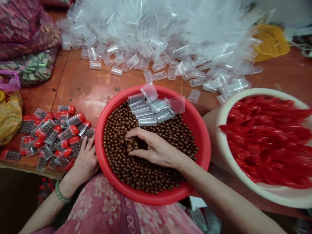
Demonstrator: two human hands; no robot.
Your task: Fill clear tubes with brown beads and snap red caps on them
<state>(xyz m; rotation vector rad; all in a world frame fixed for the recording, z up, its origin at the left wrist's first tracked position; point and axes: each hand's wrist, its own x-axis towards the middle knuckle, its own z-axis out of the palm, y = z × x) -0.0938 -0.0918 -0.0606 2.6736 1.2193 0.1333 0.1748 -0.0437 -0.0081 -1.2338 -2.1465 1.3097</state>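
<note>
Over the brown beads or candy balls (151,177) in a red basin (204,143), my right hand (156,148) grips a small clear plastic sleeve (126,142) between thumb and fingers. Brown balls show at the sleeve, and its far part is hidden. Several clear sleeves (147,121) lie on the balls at the back of the basin. My left hand (86,159) rests against the basin's left side, fingers stretched out and holding nothing that I can see. Beside it lies a heap of filled clear packs with red caps (69,132).
A big pile of clear plastic sleeves (146,42) covers the back of the table. To the right stands a white tub (220,143) full of red plastic pieces (265,139). A yellow basket (273,42) sits at back right, filled purple bags (29,35) at back left.
</note>
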